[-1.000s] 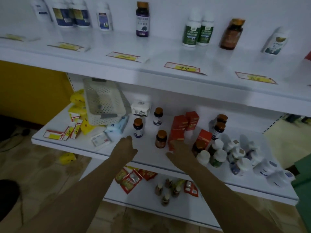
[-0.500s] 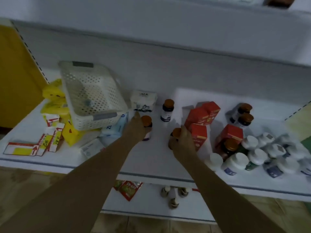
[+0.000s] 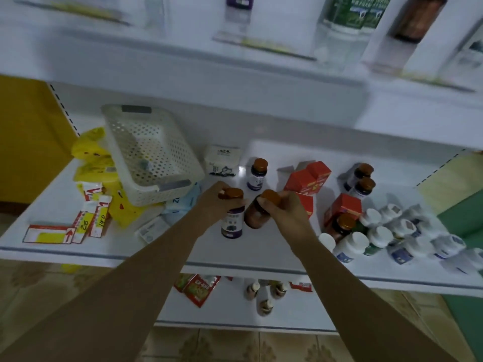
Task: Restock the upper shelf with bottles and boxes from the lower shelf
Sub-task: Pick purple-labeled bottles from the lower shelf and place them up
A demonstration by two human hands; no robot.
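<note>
My left hand (image 3: 212,203) grips a purple-labelled bottle (image 3: 232,222) with a brown cap near its top, just above the lower shelf (image 3: 235,254). My right hand (image 3: 283,209) holds a brown amber bottle (image 3: 255,215) by its neck, tilted, right beside the purple one. Behind them stand another purple-labelled bottle (image 3: 257,175) and red boxes (image 3: 307,177). The upper shelf (image 3: 203,71) runs blurred across the top, carrying a purple bottle (image 3: 239,2), green-labelled bottles (image 3: 352,11) and a brown bottle (image 3: 418,17).
A white perforated basket (image 3: 149,152) sits at the left over yellow packets (image 3: 91,155) and price tags (image 3: 49,234). Several white-capped bottles (image 3: 392,236) lie at the right, with brown-capped ones (image 3: 362,177) behind. A lowest shelf holds red sachets (image 3: 200,288) and small bottles (image 3: 265,293).
Both hands reached forward over the lower shelf and each closed on a brown-capped bottle. The bottles have come up and toward me. The camera tipped down, then slightly back up.
</note>
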